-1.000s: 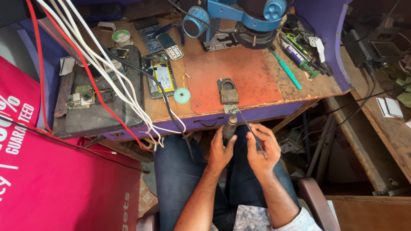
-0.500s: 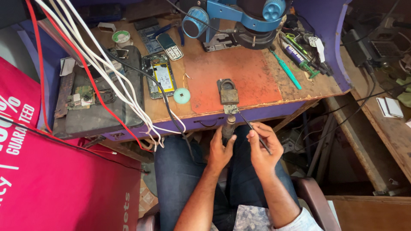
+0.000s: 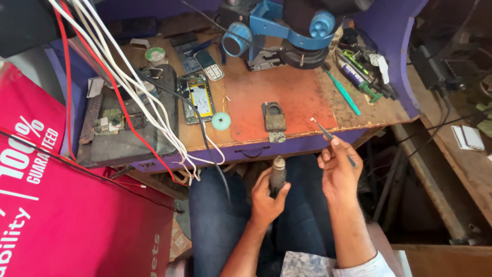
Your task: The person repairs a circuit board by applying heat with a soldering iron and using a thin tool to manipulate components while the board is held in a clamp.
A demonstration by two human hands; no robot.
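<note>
- Below the bench edge, over the lap, much of the dark tool (image 3: pixel 277 172) is buried in the fist, so its kind is hard to make out.
- Left hand (image 3: pixel 266 197) is clamped around that tool, holding it upright.
- Right hand (image 3: pixel 339 172) pinches tweezers (image 3: pixel 328 134), their tip over the red mat (image 3: pixel 279 100) by the bench edge.
- Earlier both hands met at the tool; now the right has lifted away, and they are apart.

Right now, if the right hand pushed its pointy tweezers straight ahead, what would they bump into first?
The right hand aims its tweezers up-left over the bench. Probably the small metal holder comes first, though depth is unclear.
</note>
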